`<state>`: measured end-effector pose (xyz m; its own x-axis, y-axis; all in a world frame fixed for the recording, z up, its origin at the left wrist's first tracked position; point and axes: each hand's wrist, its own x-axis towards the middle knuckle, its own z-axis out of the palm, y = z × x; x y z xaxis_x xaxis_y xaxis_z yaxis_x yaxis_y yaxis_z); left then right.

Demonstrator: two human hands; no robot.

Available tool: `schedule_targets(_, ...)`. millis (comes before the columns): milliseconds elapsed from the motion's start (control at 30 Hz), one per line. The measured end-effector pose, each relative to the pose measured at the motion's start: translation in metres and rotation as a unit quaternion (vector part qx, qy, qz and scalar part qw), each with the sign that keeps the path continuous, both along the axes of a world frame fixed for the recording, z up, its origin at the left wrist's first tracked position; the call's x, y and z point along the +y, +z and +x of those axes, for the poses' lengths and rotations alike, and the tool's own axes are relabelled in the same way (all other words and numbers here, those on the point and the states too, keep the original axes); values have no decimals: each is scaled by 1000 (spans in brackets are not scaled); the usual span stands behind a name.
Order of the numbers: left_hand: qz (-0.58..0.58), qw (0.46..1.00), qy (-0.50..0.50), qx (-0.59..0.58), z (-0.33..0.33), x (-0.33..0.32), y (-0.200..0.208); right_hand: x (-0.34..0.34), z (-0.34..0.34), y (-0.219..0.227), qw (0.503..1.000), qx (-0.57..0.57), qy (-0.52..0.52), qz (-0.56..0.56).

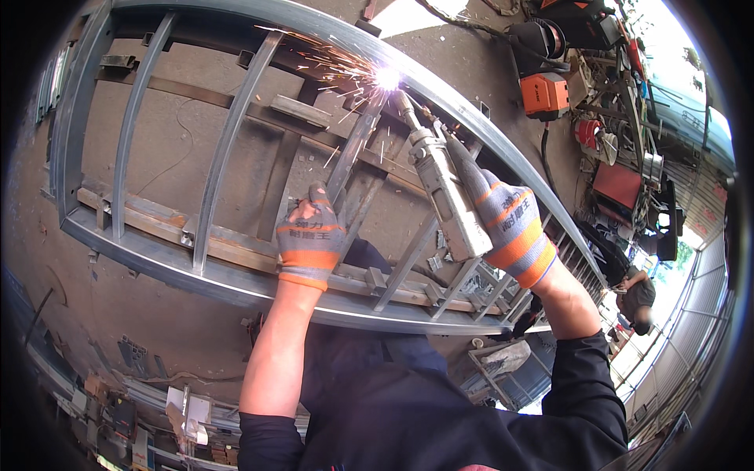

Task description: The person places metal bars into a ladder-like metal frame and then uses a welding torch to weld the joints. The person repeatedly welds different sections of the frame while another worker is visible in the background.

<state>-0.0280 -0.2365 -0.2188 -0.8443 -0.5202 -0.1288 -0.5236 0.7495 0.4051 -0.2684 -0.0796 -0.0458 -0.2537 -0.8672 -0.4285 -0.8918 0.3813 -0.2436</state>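
Note:
A welding torch (444,184) with a metal nozzle lies in my right hand (514,228), whose grey and orange glove wraps along its body. Its tip meets a bright arc (386,77) at the far rail of a steel frame (452,94), where a square crossbar (357,141) joins it. Orange sparks fly off to the left. Lower on that same crossbar, my left hand (310,239), in a matching glove, is closed around the metal. Glare hides the joint itself.
Several crossbars span the frame's near rail (157,253). A short metal piece (301,111) lies on rusty beams beneath. An orange machine (544,96) stands on the floor at far right, with cables nearby. Another person (638,294) is at the right edge.

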Motion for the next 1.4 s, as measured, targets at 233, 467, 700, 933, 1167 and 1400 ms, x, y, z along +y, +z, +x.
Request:
schedule_targets(233, 14, 1000, 6, -8, -1, 0, 2, 7, -2, -5, 999, -3, 6, -40)
schedule_targets(467, 29, 999, 15, 7, -3, -2, 8, 11, -3, -3, 998, -22, 6, -60)
schedule_targets(700, 36, 999, 31, 8, -5, -1, 8, 16, -4, 0, 994, -44, 3, -99)
schedule_targets(933, -61, 996, 7, 67, -9, -5, 31, 60, 1, 26, 998, -62, -1, -26)
schedule_targets(1167, 0, 996, -75, 52, -24, 111, 55, 126, -3, 30, 996, -66, -39, -48)
schedule_targets(1400, 76, 993, -15, -91, -43, 171, 9, 167, -27, 15, 998, -51, -23, -8)
